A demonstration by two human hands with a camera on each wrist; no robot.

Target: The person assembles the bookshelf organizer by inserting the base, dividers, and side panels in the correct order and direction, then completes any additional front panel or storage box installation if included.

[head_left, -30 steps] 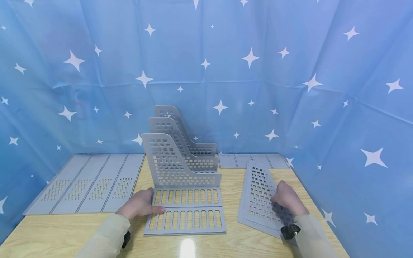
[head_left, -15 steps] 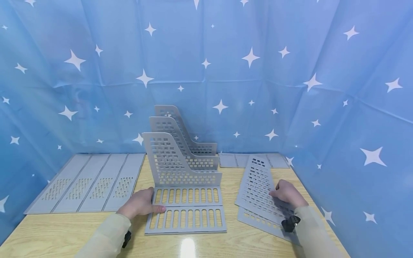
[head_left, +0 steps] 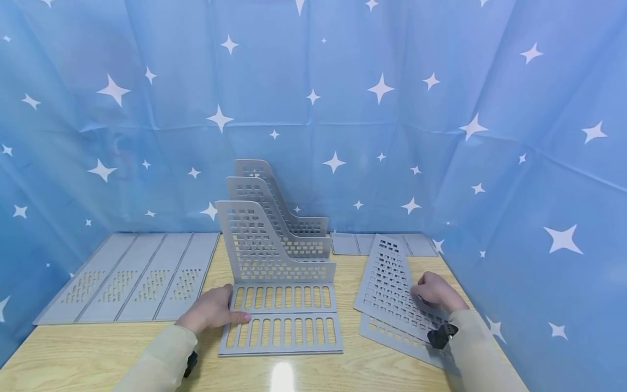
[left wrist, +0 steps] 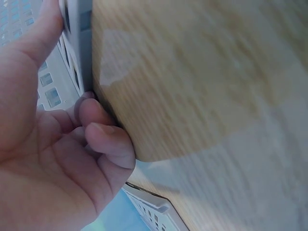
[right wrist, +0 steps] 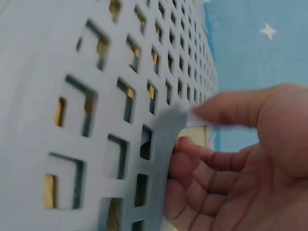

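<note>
A grey plastic file rack stands mid-table, its several upright dividers cut with small holes. Its slotted base lies flat toward the near side. My left hand holds the base's left edge, thumb on top; in the left wrist view its fingers curl against that edge. At the right, my right hand pinches the right edge of a perforated divider panel. A similar panel lies partly hidden under it. The right wrist view shows thumb and fingers at the panel's edge.
Several joined grey panels lie flat at the left. Smaller grey panels lie at the back right, partly covered by the perforated panel's tip. A blue star-printed curtain hangs behind the wooden table.
The top perforated panel has slid away from the near edge and turned slightly, uncovering a strip of the panel beneath. My left hand and the rack have stayed put.
</note>
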